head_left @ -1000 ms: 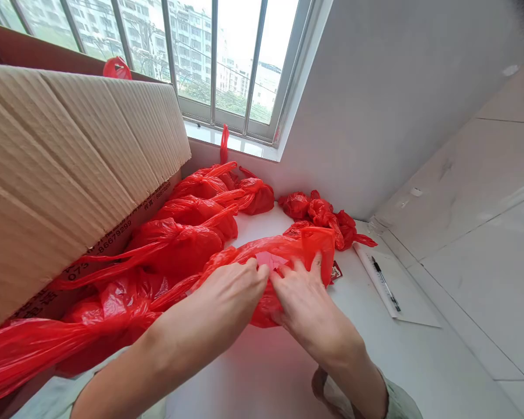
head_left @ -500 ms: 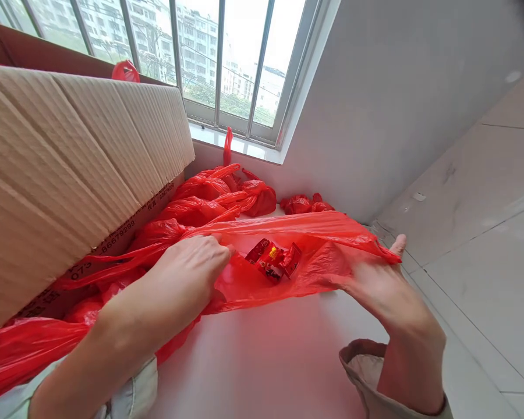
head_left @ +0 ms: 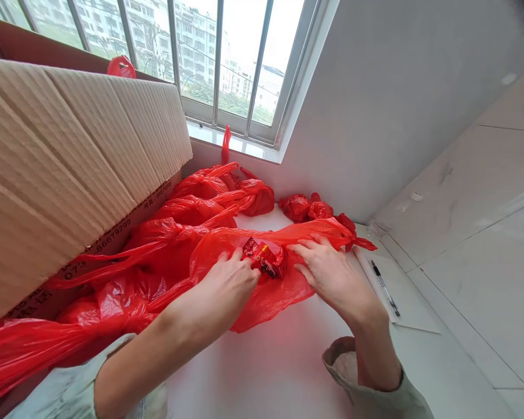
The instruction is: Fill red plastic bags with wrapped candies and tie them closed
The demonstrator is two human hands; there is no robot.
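Note:
A red plastic bag (head_left: 266, 308) lies spread and flattened on the white surface in front of me. Small shiny red packets (head_left: 268, 259) rest together in its middle. My left hand (head_left: 231, 282) reaches in from the left, its fingertips against the packets' near left side; its thumb is hidden. Just right of the packets, my right hand (head_left: 334, 273) has its fingers apart over the bag plastic and touches it. Neither hand shows a firm grip on anything.
Several tied red bags (head_left: 209, 192) are piled along a large cardboard box (head_left: 82, 145) on the left. More red bundles (head_left: 308, 206) sit against the wall. A pen (head_left: 385, 288) lies on white paper (head_left: 413, 308) at the right. Behind is a barred window (head_left: 240, 70).
The bag was stretched wide between both hands; now it lies lower and slacker. My right hand has moved left, out of the bag's opening, uncovering the pen and paper. My left hand moved right.

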